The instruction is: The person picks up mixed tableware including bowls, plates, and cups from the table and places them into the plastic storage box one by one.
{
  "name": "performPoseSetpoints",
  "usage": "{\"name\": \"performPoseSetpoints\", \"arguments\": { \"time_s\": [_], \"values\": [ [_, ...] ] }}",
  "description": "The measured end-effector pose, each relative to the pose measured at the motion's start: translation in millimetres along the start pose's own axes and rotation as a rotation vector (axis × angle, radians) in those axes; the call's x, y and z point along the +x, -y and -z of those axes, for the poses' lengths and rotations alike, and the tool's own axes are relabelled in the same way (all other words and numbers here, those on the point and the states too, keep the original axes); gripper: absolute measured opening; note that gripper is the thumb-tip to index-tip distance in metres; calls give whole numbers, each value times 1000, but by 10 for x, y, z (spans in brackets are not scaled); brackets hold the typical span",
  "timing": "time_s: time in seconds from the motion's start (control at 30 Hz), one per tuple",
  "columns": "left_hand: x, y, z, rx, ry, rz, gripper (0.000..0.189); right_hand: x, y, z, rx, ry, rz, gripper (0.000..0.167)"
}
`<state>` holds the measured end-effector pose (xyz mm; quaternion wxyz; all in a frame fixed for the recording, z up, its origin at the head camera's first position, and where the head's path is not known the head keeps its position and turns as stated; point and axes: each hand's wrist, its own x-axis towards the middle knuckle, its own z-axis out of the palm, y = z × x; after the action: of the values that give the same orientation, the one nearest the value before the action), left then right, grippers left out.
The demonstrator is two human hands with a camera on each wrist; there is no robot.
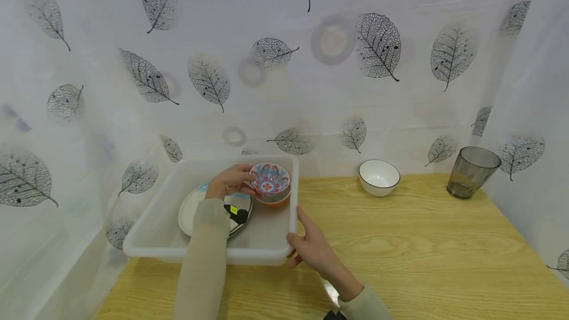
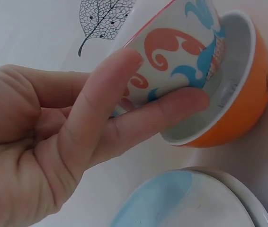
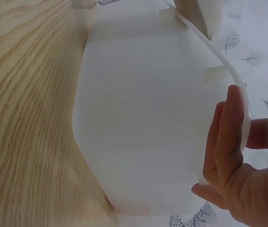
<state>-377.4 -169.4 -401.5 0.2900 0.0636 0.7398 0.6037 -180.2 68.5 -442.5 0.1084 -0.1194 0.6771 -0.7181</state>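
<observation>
My left hand [image 1: 228, 181] holds a small bowl [image 1: 269, 178] with a red and blue pattern by its side. In the left wrist view this patterned bowl [image 2: 172, 56] tilts over the mouth of an orange bowl [image 2: 254, 104], partly inside its opening; contact between the two is unclear. Both are at the right end of a white plastic tub [image 1: 169, 252]. Plates [image 1: 188, 211] lie stacked in the tub, partly hidden by my left forearm. My right hand [image 1: 315, 248] grips the tub's right rim near the front corner, fingers outside against the wall [image 3: 143, 104].
On the wooden table [image 1: 400, 251], a white bowl with a dark rim [image 1: 379, 176] stands at the back, right of the tub. A grey transparent glass [image 1: 473, 172] is farther right. A leaf-patterned curtain [image 1: 329, 93] hangs behind and at both sides.
</observation>
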Motion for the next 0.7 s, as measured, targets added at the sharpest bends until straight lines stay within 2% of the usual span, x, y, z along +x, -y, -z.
{"name": "performPoseSetpoints", "arguments": {
  "time_s": [0.43,0.7],
  "values": [
    [-23,-34,-102,65,-61,42,49,-17,-7,-1,11,0,12,76],
    [-8,-62,-140,118,-131,69,45,-17,-4,3,6,3,7,76]
  ]
}}
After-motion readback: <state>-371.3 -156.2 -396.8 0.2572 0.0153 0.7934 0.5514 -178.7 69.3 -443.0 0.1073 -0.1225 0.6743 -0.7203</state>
